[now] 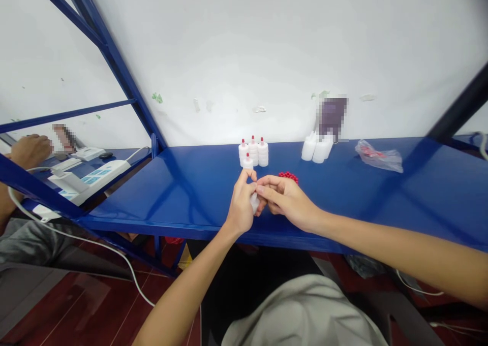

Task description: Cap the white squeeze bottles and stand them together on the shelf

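Note:
My left hand (243, 203) is wrapped round a white bottle (254, 201), held above the front part of the blue table. The fingertips of my right hand (280, 197) are pinched at the top of that bottle, touching my left fingers; what they hold there is hidden. Just behind my hands stand several white bottles with red tips (253, 152). A pile of small red caps (290, 176) lies beyond my right hand. Farther right, by the wall, is a group of white bottles (317, 148) with no red tips showing.
A clear plastic bag (379, 157) with red pieces lies on the blue table (183, 183) at the right. Blue frame posts stand at both sides. At the far left are a white power strip (99, 178), cables and another person's hand (32, 150).

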The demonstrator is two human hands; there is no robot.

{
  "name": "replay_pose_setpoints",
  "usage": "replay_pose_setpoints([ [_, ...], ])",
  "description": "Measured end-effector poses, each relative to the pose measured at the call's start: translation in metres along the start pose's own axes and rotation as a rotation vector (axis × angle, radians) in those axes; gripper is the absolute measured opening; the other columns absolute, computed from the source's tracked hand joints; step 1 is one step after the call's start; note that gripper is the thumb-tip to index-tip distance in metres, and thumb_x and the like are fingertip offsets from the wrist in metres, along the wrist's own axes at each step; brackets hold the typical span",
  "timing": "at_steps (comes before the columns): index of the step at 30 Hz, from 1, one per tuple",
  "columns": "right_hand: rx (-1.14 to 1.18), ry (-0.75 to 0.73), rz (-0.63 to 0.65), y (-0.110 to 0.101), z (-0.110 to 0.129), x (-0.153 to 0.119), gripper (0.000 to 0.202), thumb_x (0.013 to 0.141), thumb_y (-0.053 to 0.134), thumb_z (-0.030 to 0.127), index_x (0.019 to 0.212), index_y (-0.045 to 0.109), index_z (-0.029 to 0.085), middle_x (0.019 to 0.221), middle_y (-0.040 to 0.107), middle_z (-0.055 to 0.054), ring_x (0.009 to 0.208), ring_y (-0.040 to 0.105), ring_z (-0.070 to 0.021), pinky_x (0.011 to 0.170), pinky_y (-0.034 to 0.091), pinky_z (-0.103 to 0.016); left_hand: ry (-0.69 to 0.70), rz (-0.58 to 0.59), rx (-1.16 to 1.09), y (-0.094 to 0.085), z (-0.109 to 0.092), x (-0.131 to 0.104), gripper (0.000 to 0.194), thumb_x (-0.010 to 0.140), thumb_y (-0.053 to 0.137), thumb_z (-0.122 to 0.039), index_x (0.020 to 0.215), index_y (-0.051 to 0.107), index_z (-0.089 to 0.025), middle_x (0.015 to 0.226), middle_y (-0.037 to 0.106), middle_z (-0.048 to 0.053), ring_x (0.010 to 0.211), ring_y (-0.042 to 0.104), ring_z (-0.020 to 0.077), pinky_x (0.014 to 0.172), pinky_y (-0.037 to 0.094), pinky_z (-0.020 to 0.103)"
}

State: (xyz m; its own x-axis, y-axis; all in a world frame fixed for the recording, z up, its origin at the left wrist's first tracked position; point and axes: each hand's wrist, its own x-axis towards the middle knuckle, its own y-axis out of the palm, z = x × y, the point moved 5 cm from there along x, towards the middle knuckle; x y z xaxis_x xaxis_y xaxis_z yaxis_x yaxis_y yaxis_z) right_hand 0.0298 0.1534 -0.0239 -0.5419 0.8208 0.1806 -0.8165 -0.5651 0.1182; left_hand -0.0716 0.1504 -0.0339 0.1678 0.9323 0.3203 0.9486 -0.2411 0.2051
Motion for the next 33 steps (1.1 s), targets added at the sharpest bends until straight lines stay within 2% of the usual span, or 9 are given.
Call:
replay_pose_setpoints([
  [6, -0.088, -0.043, 0.019, 0.0, 0.003, -0.003, 0.036, 0.086, 0.07, 0.049, 0.097, 0.058, 0.018, 0.064, 0.066, 0.003, 0.051, 0.059, -0.0107, 0.047, 0.041, -0.023, -0.009, 0.033, -0.02, -0.001, 0.002, 0.0, 0.018, 0.086, 0.05, -0.032, 0.09, 0.035, -0.023, 0.048, 0.042, -0.012, 0.034, 0.036, 0.0071, 0.034, 0.03, 0.015],
  [10, -0.164, -0.054, 0.019, 0.0, 0.004, -0.005, 0.032, 0.085, 0.072, 0.046, 0.095, 0.056, 0.02, 0.069, 0.065, 0.003, 0.066, 0.069, -0.0166, 0.065, 0.055, -0.03, -0.021, 0.026, 0.028, -0.002, 0.0, -0.002, 0.016, 0.083, 0.049, -0.028, 0.089, 0.036, -0.023, 0.052, 0.043, -0.011, 0.036, 0.036, 0.006, 0.035, 0.03, 0.014],
  [17, -0.434, -0.104, 0.138, 0.001, 0.013, -0.005, 0.019, 0.093, 0.06, 0.038, 0.098, 0.057, 0.021, 0.075, 0.07, -0.001, 0.072, 0.068, -0.0177, 0.066, 0.051, -0.03, 0.012, -0.064, 0.052, -0.004, -0.002, -0.004, 0.021, 0.084, 0.053, -0.029, 0.097, 0.037, -0.024, 0.055, 0.047, -0.011, 0.036, 0.037, 0.0063, 0.036, 0.03, 0.015],
  [19, -0.484, -0.164, 0.094, -0.006, 0.024, 0.01, 0.016, 0.095, 0.055, 0.035, 0.098, 0.057, 0.02, 0.074, 0.068, 0.0, 0.068, 0.066, -0.0162, 0.063, 0.049, -0.028, 0.042, -0.155, 0.025, -0.007, -0.003, -0.002, 0.025, 0.088, 0.049, -0.038, 0.105, 0.037, -0.024, 0.057, 0.051, -0.009, 0.036, 0.041, 0.0079, 0.036, 0.032, 0.017],
  [21, -0.574, -0.279, -0.07, -0.021, 0.04, 0.033, 0.015, 0.094, 0.054, 0.033, 0.095, 0.059, 0.018, 0.074, 0.066, 0.0, 0.065, 0.061, -0.0143, 0.061, 0.046, -0.027, 0.038, -0.23, 0.053, -0.009, -0.003, 0.0, 0.026, 0.091, 0.043, -0.043, 0.106, 0.04, -0.022, 0.061, 0.055, -0.007, 0.037, 0.043, 0.0085, 0.037, 0.032, 0.019],
  [23, -0.725, -0.375, -0.249, -0.036, 0.054, 0.06, 0.015, 0.091, 0.055, 0.029, 0.095, 0.062, 0.016, 0.077, 0.065, -0.002, 0.068, 0.058, -0.0144, 0.066, 0.045, -0.028, 0.012, -0.245, 0.136, -0.01, -0.002, 0.001, 0.021, 0.091, 0.041, -0.039, 0.098, 0.047, -0.02, 0.067, 0.057, -0.004, 0.041, 0.045, 0.0077, 0.04, 0.032, 0.019],
  [25, -0.929, -0.367, -0.326, -0.047, 0.059, 0.087, 0.017, 0.089, 0.057, 0.026, 0.096, 0.067, 0.013, 0.077, 0.067, -0.004, 0.069, 0.057, -0.0151, 0.07, 0.043, -0.03, -0.022, -0.212, 0.23, -0.009, 0.0, 0.003, 0.014, 0.088, 0.042, -0.028, 0.087, 0.051, -0.018, 0.07, 0.057, -0.002, 0.047, 0.047, 0.0074, 0.043, 0.032, 0.019],
  [29, -1.143, -0.289, -0.291, -0.051, 0.047, 0.12, 0.022, 0.089, 0.056, 0.025, 0.097, 0.073, 0.013, 0.086, 0.072, -0.009, 0.075, 0.06, -0.0177, 0.073, 0.043, -0.031, -0.064, -0.096, 0.4, -0.005, 0.005, 0.003, 0.02, 0.088, 0.043, -0.023, 0.078, 0.058, -0.016, 0.069, 0.056, 0.0, 0.054, 0.048, 0.0091, 0.052, 0.038, 0.021],
  [33, -1.164, -0.241, -0.211, -0.049, 0.04, 0.118, 0.028, 0.09, 0.056, 0.031, 0.098, 0.075, 0.012, 0.083, 0.073, -0.009, 0.072, 0.061, -0.0177, 0.07, 0.043, -0.03, -0.018, -0.043, 0.473, -0.002, 0.003, 0.002, 0.029, 0.096, 0.046, -0.037, 0.1, 0.066, -0.017, 0.086, 0.064, 0.002, 0.063, 0.053, 0.0105, 0.062, 0.044, 0.023],
])
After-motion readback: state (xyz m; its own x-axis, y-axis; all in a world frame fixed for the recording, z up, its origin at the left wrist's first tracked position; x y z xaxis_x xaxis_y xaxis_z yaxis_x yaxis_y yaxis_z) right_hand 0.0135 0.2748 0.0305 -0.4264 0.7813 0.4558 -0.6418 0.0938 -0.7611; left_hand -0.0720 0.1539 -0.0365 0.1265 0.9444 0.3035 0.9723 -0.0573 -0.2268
